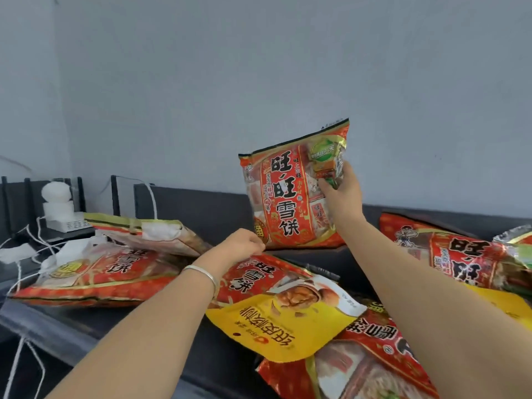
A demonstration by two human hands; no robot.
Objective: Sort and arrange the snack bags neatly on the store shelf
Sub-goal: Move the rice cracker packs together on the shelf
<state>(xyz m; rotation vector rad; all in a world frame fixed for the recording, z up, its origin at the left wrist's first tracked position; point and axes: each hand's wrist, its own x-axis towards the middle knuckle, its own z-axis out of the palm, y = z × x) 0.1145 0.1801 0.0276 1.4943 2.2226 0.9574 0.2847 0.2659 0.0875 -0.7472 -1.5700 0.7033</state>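
head view: grey wall (259,67), dark shelf (198,208) | red snack bag (282,203) upright near centre, right hand (344,194) pinching its 3 o'clock edge | left hand (244,244) curled at its 7 o'clock corner, can't tell if it's gripping | yellow bag (267,332) lying flat at 6 o'clock

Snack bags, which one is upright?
The red bag that the right hand grips by its right edge; it stands upright, while the yellow bag and the other red ones lie down.
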